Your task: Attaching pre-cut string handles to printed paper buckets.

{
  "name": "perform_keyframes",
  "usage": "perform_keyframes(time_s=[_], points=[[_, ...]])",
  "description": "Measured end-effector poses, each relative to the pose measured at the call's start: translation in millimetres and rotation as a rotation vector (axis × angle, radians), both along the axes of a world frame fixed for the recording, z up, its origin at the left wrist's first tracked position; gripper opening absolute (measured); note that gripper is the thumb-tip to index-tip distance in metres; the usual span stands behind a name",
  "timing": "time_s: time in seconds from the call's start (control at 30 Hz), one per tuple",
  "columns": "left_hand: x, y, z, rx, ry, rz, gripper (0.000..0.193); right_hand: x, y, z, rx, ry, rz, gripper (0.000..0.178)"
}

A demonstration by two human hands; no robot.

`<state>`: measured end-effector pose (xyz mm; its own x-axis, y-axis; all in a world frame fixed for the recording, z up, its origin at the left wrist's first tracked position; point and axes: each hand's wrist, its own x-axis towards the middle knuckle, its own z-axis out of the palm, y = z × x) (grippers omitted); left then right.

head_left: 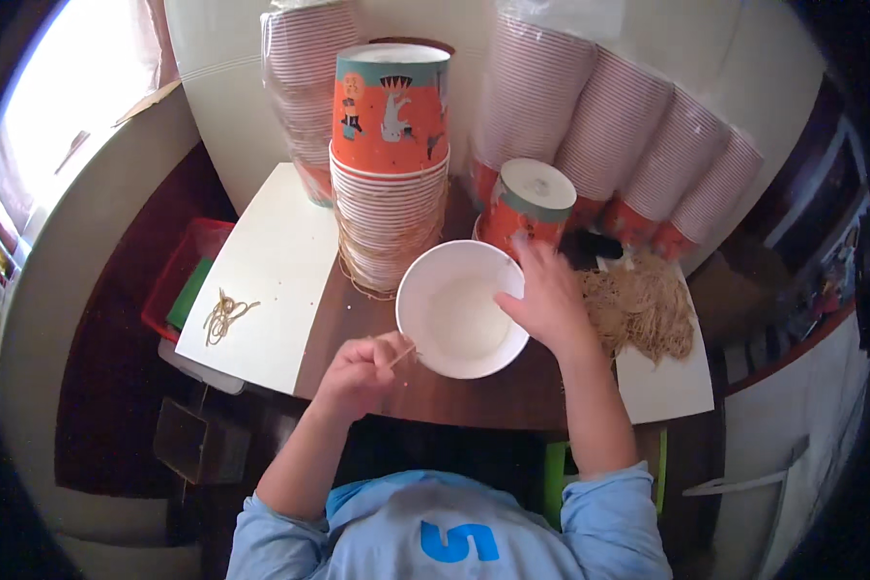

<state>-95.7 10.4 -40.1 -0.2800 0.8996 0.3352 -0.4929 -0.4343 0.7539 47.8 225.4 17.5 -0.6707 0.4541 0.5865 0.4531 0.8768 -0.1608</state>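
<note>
A white paper bucket (464, 309) lies tipped in front of me, its mouth facing up toward me. My left hand (358, 372) is closed in a pinch on a thin tan cord (402, 357), right beside the bucket's lower left rim. At the bucket's right rim is my right hand (551, 295), thumb at the inside and fingers outside, gripping the wall. Its fingertips are a little blurred. Behind the bucket stands a tall stack of nested paper buckets (390, 222), topped by an upturned orange and teal one (391, 116), with tan cords hanging along the stack.
A heap of tan cords (643, 304) lies on the right; a few loose cords (227, 317) lie on the white board (271, 261) at left. Another upturned bucket (532, 203) stands behind my right hand. Bagged bucket stacks (609, 126) line the back. A red bin (198, 251) sits left.
</note>
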Motion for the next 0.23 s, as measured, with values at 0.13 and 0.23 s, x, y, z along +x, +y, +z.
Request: perform_keyframes(time_s=[0.13,0.23], points=[[-8.2,-17.9,-4.9,-0.173,0.431,0.383,0.013,-6.4,0.7,-0.2,-0.442,-0.275,-0.116,0.024],[-17.6,-29.0,-17.1,-0.362,0.082,0.507,0.06,-1.2,-9.2,-10.7,-0.171,0.247,0.191,0.028]])
